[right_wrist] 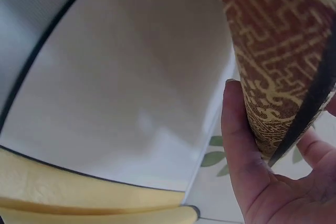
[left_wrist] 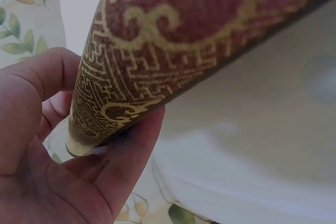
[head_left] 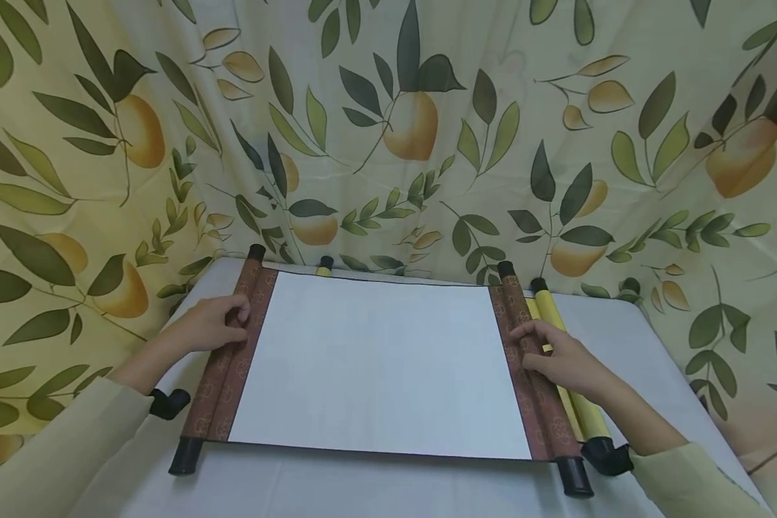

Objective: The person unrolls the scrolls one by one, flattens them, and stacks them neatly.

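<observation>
Scroll of white paper with brown patterned brocade ends and black rod caps [head_left: 375, 363] lies unrolled across the middle of the grey-white table [head_left: 628, 338], reaching almost from the left edge toward the right edge. Behind and around the table hangs a cream curtain printed with green leaves and orange fruits [head_left: 414, 122].

Beside the right end of the scroll, toward the right edge of the table, lies a yellow rolled scroll with black caps [head_left: 573, 374], partly under the brown one. Another yellow roll with a black cap [head_left: 324, 265] shows a little at the far edge.

The left hand [head_left: 210, 324] curls its fingers and thumb around the left brown roll, holding it. The right hand [head_left: 563, 360] grips the right brown roll in the same way, with its thumb on the inner side.
</observation>
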A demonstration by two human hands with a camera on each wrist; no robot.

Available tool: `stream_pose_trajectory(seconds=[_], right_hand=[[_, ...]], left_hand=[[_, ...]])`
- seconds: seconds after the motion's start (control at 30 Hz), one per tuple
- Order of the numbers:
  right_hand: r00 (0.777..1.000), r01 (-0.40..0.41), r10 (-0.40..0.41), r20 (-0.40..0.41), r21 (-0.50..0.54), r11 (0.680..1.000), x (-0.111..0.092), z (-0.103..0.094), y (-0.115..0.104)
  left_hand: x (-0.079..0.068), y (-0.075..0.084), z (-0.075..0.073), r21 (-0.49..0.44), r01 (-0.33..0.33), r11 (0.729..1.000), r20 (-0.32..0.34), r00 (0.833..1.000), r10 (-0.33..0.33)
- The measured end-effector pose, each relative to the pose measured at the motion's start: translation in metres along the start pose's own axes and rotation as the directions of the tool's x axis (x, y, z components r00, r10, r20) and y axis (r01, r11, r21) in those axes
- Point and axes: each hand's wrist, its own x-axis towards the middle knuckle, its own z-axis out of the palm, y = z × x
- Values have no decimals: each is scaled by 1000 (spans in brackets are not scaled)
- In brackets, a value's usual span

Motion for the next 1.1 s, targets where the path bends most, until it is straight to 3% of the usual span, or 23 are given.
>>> stream_pose_trajectory(seconds=[0.23, 0.73, 1.1], right_hand=[[1000, -10, 9, 28, 26, 1000, 9, 12, 4], [999, -22, 23, 22, -32, 999, 29, 14, 7], [999, -51, 51, 19, 10, 999, 40, 11, 7]], left_hand=[[3, -11, 5, -21, 27, 999, 47, 999, -26], [23, -21, -1, -23, 27, 999, 17, 999, -27], [38, -21, -6, -26, 31, 999, 5, 1000, -31]])
